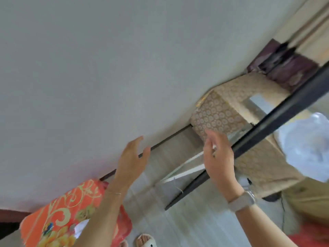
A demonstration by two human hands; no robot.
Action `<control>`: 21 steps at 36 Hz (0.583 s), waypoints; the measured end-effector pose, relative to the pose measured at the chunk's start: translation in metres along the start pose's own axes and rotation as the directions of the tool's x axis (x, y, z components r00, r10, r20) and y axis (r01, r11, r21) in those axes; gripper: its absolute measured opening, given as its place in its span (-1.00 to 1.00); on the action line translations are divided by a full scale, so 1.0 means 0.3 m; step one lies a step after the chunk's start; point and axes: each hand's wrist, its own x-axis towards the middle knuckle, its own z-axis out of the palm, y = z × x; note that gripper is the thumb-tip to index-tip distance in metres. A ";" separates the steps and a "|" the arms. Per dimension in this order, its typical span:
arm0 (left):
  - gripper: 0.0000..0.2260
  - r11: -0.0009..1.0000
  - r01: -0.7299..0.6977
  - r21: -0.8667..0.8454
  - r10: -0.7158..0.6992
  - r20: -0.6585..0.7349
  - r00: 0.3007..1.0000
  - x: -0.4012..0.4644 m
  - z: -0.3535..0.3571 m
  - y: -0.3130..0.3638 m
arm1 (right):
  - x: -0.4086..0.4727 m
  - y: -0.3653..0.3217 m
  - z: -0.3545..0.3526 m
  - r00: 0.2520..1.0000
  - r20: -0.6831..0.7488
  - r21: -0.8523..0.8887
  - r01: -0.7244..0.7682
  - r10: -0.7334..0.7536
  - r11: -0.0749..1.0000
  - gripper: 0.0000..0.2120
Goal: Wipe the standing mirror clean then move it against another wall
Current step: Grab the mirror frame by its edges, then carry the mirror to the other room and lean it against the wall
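Tilted, blurred view along a pale wall (89,68): standing mirror (302,157) at right, its black frame (267,129) running diagonally, glass reflecting patterned boxes and something white. Left hand (132,159) raised near the wall, fingers spread, holding nothing; right hand (218,157) open just beside the frame, touching or not impossible to tell. Orange floral bag (71,216) low at left, beside the left forearm.

Pale tiled floor (192,227) carries: black-framed standing mirror (267,120), foot on tiles; patterned beige box (217,118) against wall; orange floral bag (58,214) near wall; slippers (146,240) at bottom edge.
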 end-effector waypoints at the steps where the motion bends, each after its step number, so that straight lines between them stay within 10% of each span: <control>1: -0.60 0.998 -0.061 0.005 0.061 0.051 0.997 0.019 0.015 0.037 | -0.006 -0.004 -0.028 0.997 -0.074 -0.019 0.000 -0.001 1.000 -0.73; 6: -0.54 0.960 -0.279 -0.033 0.278 0.262 0.924 0.043 0.107 0.220 | -0.042 -0.010 -0.125 0.923 -0.375 -0.057 -0.115 0.085 0.992 -0.94; 10: -0.52 0.912 -0.398 -0.096 0.404 0.376 0.834 0.010 0.179 0.304 | -0.005 -0.004 -0.192 0.808 -0.545 0.028 -0.251 0.225 0.968 -0.67; 13: -0.51 0.908 -0.388 -0.160 0.418 0.427 0.802 -0.007 0.218 0.341 | 0.059 -0.016 -0.195 0.814 -0.545 -0.020 -0.250 0.199 0.968 -0.45; 21: -0.50 0.898 -0.405 -0.172 0.437 0.456 0.775 0.014 0.289 0.411 | 0.122 -0.005 -0.212 0.762 -0.624 -0.109 -0.307 0.176 0.945 -0.60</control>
